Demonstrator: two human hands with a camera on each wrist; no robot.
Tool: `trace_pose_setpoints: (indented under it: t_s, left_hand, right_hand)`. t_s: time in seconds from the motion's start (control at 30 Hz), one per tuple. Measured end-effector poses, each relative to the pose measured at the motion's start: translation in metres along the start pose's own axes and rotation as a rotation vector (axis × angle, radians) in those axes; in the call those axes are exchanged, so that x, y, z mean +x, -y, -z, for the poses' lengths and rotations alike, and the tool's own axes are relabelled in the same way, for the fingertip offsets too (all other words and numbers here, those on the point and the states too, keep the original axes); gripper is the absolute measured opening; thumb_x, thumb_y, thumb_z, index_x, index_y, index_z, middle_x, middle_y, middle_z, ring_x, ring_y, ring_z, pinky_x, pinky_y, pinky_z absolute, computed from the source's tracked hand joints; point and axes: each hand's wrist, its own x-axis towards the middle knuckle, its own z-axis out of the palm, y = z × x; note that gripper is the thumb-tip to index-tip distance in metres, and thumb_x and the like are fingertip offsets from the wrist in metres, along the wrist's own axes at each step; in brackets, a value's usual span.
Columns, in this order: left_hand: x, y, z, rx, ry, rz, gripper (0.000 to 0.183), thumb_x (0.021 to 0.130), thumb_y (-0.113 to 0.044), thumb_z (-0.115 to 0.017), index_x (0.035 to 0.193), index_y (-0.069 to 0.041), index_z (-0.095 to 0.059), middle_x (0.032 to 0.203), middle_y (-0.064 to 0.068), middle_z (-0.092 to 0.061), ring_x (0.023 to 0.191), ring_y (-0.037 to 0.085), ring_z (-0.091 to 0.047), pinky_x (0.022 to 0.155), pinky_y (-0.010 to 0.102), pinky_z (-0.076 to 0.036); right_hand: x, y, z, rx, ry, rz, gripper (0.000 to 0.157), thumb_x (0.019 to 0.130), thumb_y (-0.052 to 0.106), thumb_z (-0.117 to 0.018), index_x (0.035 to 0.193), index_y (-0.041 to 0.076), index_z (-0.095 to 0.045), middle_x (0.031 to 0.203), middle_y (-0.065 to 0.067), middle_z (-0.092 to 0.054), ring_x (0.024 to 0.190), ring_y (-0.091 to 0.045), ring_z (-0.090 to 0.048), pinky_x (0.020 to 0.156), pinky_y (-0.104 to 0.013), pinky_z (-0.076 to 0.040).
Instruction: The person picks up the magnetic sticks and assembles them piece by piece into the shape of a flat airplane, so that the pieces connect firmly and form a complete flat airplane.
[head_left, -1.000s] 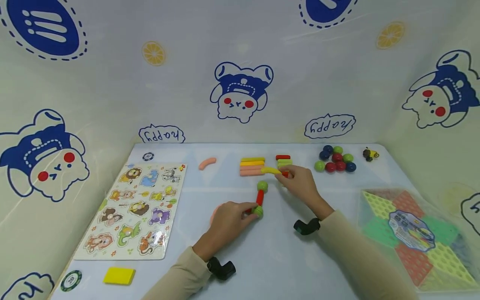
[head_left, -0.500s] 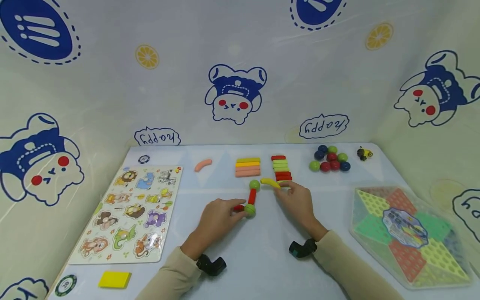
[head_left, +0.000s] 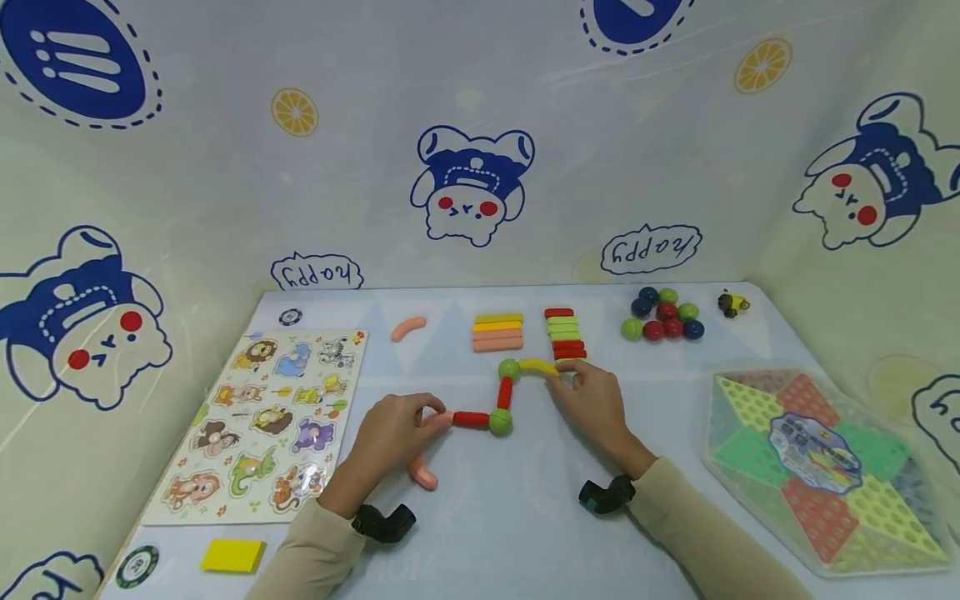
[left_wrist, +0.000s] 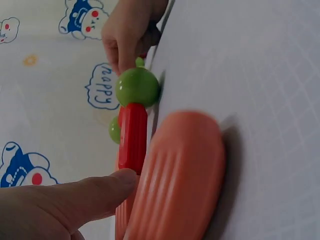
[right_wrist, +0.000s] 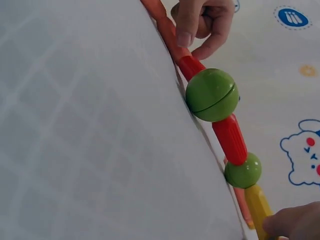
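Observation:
Toy building rods and balls form a chain on the white table. My left hand [head_left: 397,433] pinches the orange rod [right_wrist: 171,39] where it meets a red rod [head_left: 471,420]. That red rod runs to a green ball [head_left: 501,422], from which a second red rod [head_left: 506,392] leads to another green ball [head_left: 509,368]. My right hand [head_left: 597,408] pinches the far end of a curved yellow rod [head_left: 536,365], whose other end is at this second ball. A curved orange rod [left_wrist: 180,175] looms large in the left wrist view, partly behind the left hand in the head view.
Behind the chain lie a stack of yellow and pink rods [head_left: 497,332], red and green rods [head_left: 564,330] and a curved pink rod [head_left: 408,328]. Coloured balls [head_left: 666,310] sit back right. An animal puzzle board [head_left: 258,425] lies left, a clear-covered case [head_left: 825,475] right.
My right hand has brought the curved yellow rod down from beside the stacks to the far green ball. My left hand has shifted from the near green ball leftward to the orange rod.

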Motion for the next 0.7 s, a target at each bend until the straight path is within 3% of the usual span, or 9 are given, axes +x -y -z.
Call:
trace_pose_setpoints:
  t_s: [0.43, 0.53, 0.7]
  left_hand:
    - [-0.015, -0.013, 0.013, 0.091, 0.084, 0.008, 0.014, 0.079, -0.039, -0.073, 0.083, -0.025, -0.070, 0.050, -0.007, -0.042, 0.049, 0.012, -0.039, 0.046, 0.028, -0.029]
    - [-0.003, -0.019, 0.017, 0.089, 0.093, -0.011, 0.012, 0.079, -0.037, -0.073, 0.082, -0.026, -0.072, 0.049, -0.006, -0.042, 0.047, 0.012, -0.041, 0.045, 0.027, -0.030]
    - [0.037, -0.032, 0.011, 0.071, 0.009, -0.095, 0.019, 0.083, -0.033, -0.071, 0.097, -0.021, -0.074, 0.048, -0.005, -0.042, 0.046, 0.012, -0.042, 0.043, 0.026, -0.030]
  right_hand:
    - [0.007, 0.001, -0.016, 0.001, 0.045, 0.072, 0.027, 0.083, 0.039, -0.070, 0.103, 0.020, -0.069, 0.047, 0.001, -0.034, 0.040, -0.018, -0.034, 0.039, -0.026, -0.023]
    - [0.007, 0.001, -0.019, 0.003, 0.049, 0.090, 0.028, 0.083, 0.039, -0.069, 0.104, 0.020, -0.069, 0.047, 0.000, -0.035, 0.040, -0.018, -0.034, 0.039, -0.026, -0.023]
    - [0.006, 0.002, -0.022, 0.011, 0.026, 0.108, 0.027, 0.083, 0.038, -0.070, 0.102, 0.019, -0.070, 0.047, 0.001, -0.034, 0.040, -0.018, -0.033, 0.039, -0.026, -0.023]
